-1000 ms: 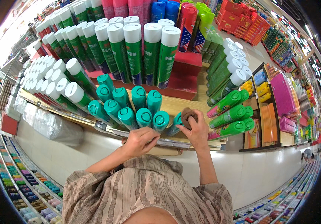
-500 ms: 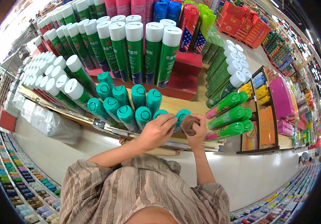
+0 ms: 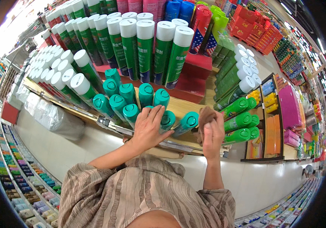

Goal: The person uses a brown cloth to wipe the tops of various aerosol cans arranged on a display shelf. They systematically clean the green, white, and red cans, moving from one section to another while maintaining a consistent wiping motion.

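Observation:
My left hand (image 3: 148, 127) lies over the front row of teal-capped spray cans, fingers stretched out and thumb apart. One teal-capped can (image 3: 168, 120) shows between its thumb and fingers, close to or touching them; the exact contact is hard to see. In my right hand (image 3: 212, 136) is a bunched brown cloth (image 3: 207, 114). Just left of the cloth, another teal-capped can (image 3: 188, 121) leans on the wooden shelf (image 3: 178, 103). More teal-capped cans (image 3: 127, 92) stand in rows behind and left of my left hand.
White-capped green spray cans (image 3: 144, 53) stand on a red step (image 3: 195, 79) behind. Green-capped cans (image 3: 237, 121) flank my right hand. Left are more white-capped cans (image 3: 81, 83). A plastic-wrapped stack (image 3: 56, 117) sits on the floor, and a display rack (image 3: 273, 114) stands right.
My left hand has gone from bent fingers near the right-hand teal can to lying spread further left. My right hand has moved right with the cloth. The view has shifted slightly.

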{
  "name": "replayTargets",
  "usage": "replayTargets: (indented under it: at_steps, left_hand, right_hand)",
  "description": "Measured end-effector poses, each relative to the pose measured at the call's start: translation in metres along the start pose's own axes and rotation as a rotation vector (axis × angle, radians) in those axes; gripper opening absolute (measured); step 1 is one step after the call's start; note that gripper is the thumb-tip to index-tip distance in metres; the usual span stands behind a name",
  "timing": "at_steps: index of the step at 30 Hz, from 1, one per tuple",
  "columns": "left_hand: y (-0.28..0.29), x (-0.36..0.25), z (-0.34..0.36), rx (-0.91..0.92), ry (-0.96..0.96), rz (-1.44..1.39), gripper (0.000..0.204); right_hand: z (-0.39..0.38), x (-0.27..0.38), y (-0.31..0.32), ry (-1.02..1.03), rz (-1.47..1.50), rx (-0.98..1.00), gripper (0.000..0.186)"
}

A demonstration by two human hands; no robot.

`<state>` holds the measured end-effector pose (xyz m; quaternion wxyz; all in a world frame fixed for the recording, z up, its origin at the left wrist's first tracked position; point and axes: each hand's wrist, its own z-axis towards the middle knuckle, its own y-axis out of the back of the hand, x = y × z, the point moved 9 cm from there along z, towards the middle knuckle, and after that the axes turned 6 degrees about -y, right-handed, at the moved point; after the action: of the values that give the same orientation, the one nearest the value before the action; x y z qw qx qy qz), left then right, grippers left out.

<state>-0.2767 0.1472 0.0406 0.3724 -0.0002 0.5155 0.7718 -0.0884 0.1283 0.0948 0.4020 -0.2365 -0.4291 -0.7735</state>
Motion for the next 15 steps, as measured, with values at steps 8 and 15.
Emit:
replayTargets:
  at_steps: [8, 15]
  left_hand:
    - [-0.015, 0.014, 0.003, -0.049, -0.075, -0.076, 0.077]
    - [-0.02, 0.023, 0.0, -0.049, -0.008, -0.135, 0.084]
  right_hand:
    - [-0.01, 0.004, -0.095, -0.064, -0.336, 0.076, 0.017]
    - [-0.012, -0.017, -0.11, -0.16, -0.452, 0.14, 0.015]
